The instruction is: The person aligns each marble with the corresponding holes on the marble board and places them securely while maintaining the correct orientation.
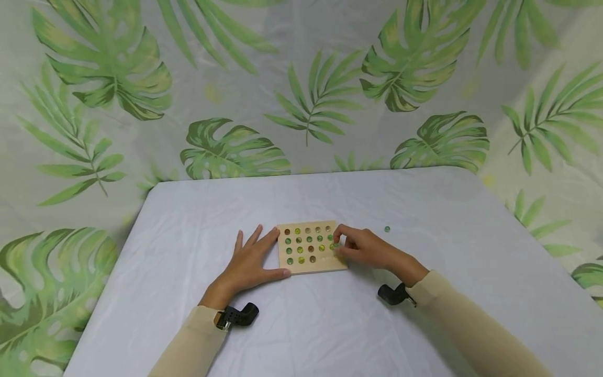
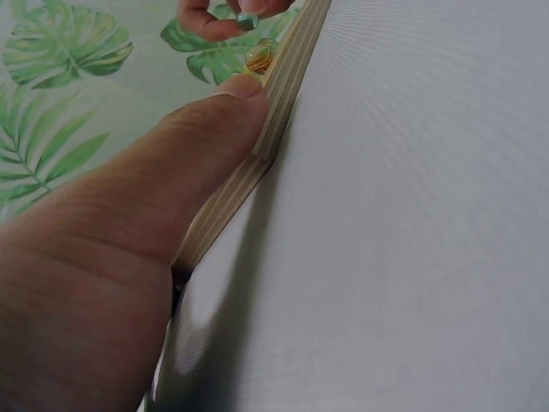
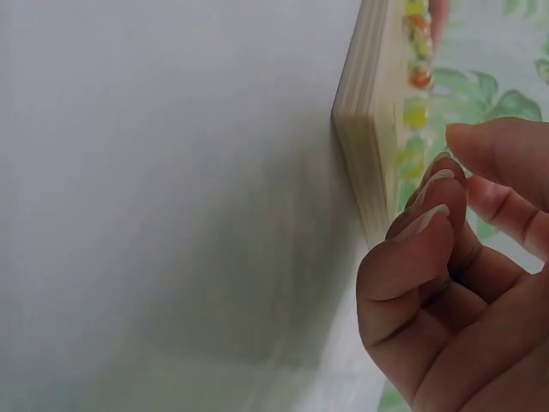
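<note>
A pale wooden board [image 1: 325,267] with rows of round hollows lies on the table, most of the hollows filled with green, yellow and brownish glass marbles [image 1: 309,239]. My left hand [image 1: 247,269] rests at its left side, fingers spread, with the index fingertip at the far corner and the thumb at the near edge. Over the right end of the board, my right hand [image 1: 365,248] pinches a green marble [image 2: 247,21] between thumb and fingertips. A yellow-striped marble [image 2: 258,58] shows just past my left thumb in the left wrist view.
One loose green marble [image 1: 387,229] lies on the white-covered table [image 1: 282,324], right of the board and beyond my right hand. A leaf-print cloth [image 1: 311,104] hangs behind the table. Black wrist cameras [image 1: 242,315] sit at both cuffs.
</note>
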The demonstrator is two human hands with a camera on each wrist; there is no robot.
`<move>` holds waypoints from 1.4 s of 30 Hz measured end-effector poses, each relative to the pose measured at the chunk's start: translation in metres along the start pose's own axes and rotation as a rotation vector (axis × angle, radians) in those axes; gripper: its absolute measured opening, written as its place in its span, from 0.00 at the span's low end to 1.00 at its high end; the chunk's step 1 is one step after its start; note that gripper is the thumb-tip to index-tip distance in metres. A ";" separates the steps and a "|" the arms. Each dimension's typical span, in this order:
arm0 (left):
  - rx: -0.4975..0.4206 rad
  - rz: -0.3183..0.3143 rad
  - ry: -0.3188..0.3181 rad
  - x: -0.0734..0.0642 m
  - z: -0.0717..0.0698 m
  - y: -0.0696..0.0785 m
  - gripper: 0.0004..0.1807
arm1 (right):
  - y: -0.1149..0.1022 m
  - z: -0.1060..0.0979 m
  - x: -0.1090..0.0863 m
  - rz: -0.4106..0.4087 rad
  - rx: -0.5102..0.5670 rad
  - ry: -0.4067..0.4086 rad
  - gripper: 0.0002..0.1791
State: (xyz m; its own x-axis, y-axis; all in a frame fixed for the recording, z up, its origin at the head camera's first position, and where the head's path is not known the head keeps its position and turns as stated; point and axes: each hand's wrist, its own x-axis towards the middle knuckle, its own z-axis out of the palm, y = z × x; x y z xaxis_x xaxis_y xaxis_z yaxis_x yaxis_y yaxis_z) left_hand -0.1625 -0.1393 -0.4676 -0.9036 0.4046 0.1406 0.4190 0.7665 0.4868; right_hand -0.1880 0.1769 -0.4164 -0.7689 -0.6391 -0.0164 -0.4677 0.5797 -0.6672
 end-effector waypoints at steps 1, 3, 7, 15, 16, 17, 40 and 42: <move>0.001 0.000 -0.001 0.000 0.000 0.000 0.58 | -0.001 0.001 0.000 -0.003 0.002 -0.004 0.08; 0.005 -0.002 -0.003 0.000 0.000 0.001 0.58 | -0.005 0.003 0.001 -0.008 0.006 -0.011 0.08; 0.010 -0.003 -0.004 0.000 0.000 0.001 0.58 | -0.011 0.006 0.003 -0.009 0.025 -0.029 0.08; 0.012 -0.005 -0.003 0.000 -0.001 0.001 0.58 | -0.015 0.013 0.006 -0.031 0.010 -0.050 0.08; 0.012 -0.004 -0.003 0.000 -0.001 0.001 0.59 | -0.015 0.013 0.007 -0.036 0.001 -0.051 0.08; 0.014 -0.005 -0.004 0.001 0.000 0.001 0.59 | -0.016 0.014 0.007 -0.040 -0.005 -0.050 0.08; 0.017 -0.013 -0.006 0.000 0.000 0.001 0.58 | -0.020 0.021 0.007 -0.037 -0.093 -0.065 0.08; 0.017 -0.010 -0.003 0.000 -0.001 0.002 0.58 | -0.020 0.021 0.007 -0.033 -0.095 -0.063 0.08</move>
State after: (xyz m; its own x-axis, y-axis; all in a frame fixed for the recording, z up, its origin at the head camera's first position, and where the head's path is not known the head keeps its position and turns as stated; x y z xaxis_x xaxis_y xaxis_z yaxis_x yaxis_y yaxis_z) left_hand -0.1620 -0.1384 -0.4664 -0.9074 0.3985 0.1333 0.4115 0.7790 0.4730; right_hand -0.1749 0.1508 -0.4189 -0.7252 -0.6871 -0.0441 -0.5338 0.6016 -0.5942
